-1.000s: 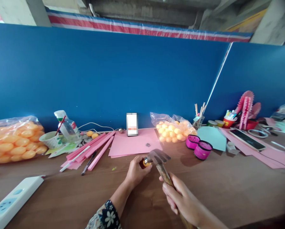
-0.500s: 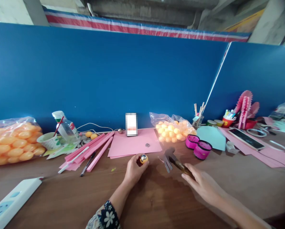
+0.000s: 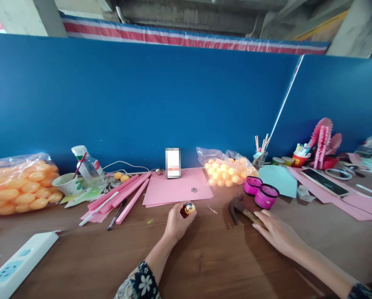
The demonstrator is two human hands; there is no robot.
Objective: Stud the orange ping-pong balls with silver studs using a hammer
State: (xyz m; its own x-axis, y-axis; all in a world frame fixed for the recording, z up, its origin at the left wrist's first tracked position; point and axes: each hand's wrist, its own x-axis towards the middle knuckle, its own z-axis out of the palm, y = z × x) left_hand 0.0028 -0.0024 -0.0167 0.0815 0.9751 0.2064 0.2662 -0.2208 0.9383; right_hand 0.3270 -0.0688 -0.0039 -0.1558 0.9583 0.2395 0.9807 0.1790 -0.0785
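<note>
Ball pinched in your left hand, nearer you than the pink paper.
Right of the paper, your right hand covers the hammer handle, grip hard to tell; loosen your left pinch, ball could roll.

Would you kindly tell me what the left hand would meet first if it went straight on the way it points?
Past the silver-topped orange ball it holds, the left hand would probably meet the pink paper, though its height is hard to judge.
</note>
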